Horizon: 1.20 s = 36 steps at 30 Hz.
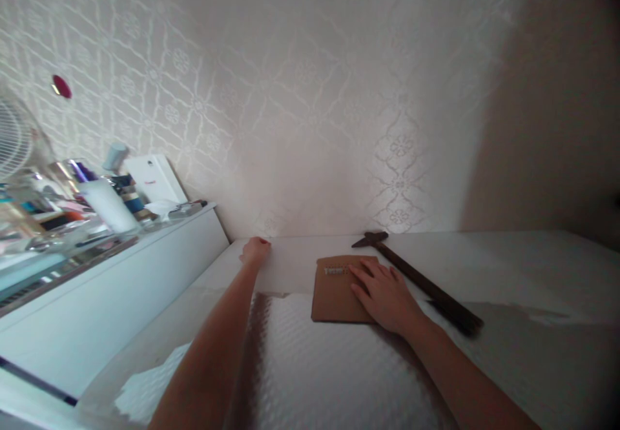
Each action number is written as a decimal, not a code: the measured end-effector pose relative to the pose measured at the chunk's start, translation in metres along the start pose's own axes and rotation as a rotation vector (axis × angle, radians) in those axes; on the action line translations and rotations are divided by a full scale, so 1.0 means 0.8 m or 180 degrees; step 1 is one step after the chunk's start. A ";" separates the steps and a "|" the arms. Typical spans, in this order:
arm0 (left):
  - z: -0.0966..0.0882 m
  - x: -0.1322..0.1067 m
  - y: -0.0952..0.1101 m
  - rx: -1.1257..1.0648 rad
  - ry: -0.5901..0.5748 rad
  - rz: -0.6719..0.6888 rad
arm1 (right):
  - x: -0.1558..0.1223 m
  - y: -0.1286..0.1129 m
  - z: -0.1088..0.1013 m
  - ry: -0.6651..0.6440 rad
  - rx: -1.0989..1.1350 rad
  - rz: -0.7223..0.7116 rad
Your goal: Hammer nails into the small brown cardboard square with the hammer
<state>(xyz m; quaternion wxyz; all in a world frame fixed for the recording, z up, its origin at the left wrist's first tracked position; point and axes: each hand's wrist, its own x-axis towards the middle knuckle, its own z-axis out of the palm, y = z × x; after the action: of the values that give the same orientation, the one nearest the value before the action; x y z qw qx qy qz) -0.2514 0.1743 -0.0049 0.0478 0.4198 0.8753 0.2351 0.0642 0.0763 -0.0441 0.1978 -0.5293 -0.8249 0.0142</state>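
My right hand (389,293) lies with its fingers spread on a flat brown cardboard-like piece (336,301), its fingertips near a row of small silvery bits (336,270) by the top edge. These bits are too small to name. Further left, my left hand (255,250) rests near the wall with its fingers curled closed; whatever is in it, if anything, is hidden. A hammer (421,276) with a dark head and long wooden handle lies slantwise to the right of the brown piece.
Bubble wrap (320,365) covers the near part of the white surface (523,255). A patterned wall (310,113) rises behind. On the left, a white cabinet (121,268) carries a white box (155,179), a white bottle (109,207) and other clutter, with a fan (14,136) beyond.
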 end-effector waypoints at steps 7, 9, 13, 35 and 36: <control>-0.008 -0.022 0.036 -0.0424 0.0227 0.0251 | 0.000 -0.001 -0.002 0.0024 0.0054 0.0024; -0.010 -0.036 0.056 -0.0658 0.0212 0.0439 | 0.001 -0.001 -0.002 0.0011 0.0071 0.0032; -0.019 -0.085 0.098 -0.1174 0.0118 0.0827 | 0.002 0.001 0.001 0.0023 0.0093 0.0000; 0.017 -0.206 0.097 -0.1277 -0.0859 0.2035 | 0.008 0.014 -0.002 -0.0086 0.0242 -0.0147; 0.017 -0.207 0.097 -0.1184 -0.0921 0.2055 | 0.008 0.014 -0.002 -0.0101 0.0253 -0.0152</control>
<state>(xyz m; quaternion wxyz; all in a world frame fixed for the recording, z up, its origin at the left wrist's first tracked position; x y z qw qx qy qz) -0.0856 0.0960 -0.0006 0.1695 0.6862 0.6251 0.3310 0.0724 0.0864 -0.0431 0.2058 -0.5009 -0.8391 0.0505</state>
